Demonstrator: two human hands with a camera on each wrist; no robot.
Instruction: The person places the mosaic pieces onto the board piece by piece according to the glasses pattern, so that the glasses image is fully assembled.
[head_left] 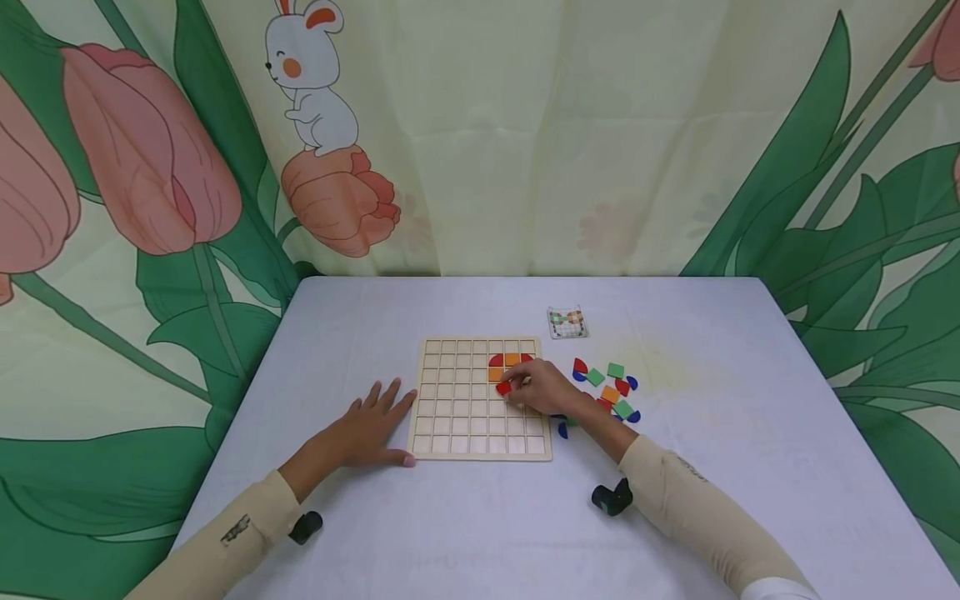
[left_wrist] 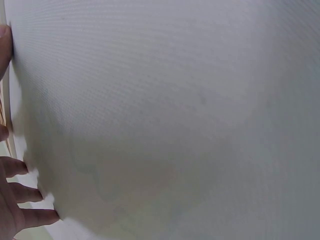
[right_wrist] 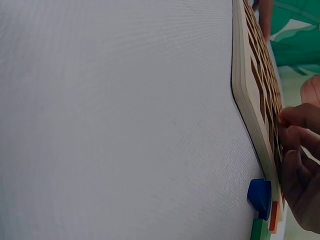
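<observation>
Board and red piece: the right hand has the short reach

Counting twelve o'clock as the far side of the bench, I see the red piece at nine o'clock from the right hand's middle, pinched between fingertips and thumb. It is over the board, at about two o'clock from the board's middle. The relation that counts, to my eye, is with the nearer of two orange squares in the cells: that square sits just beside the red piece, at roughly eleven o'clock from it. Fingers cover part of the piece, so I can't tell how its long axis runs, nor whether it touches the board.

The right hand is much the nearer; its arm comes in from four o'clock. The left hand is well apart, with the red piece at about three o'clock from it. Its fingers are spread and hold nothing, the index fingertip at the board's nine o'clock edge, the thumb by the corner at eight.

Two red curved pieces also lie in the cells. Loose pieces are scattered at three o'clock from the board, and a small printed card rests at two.
</observation>
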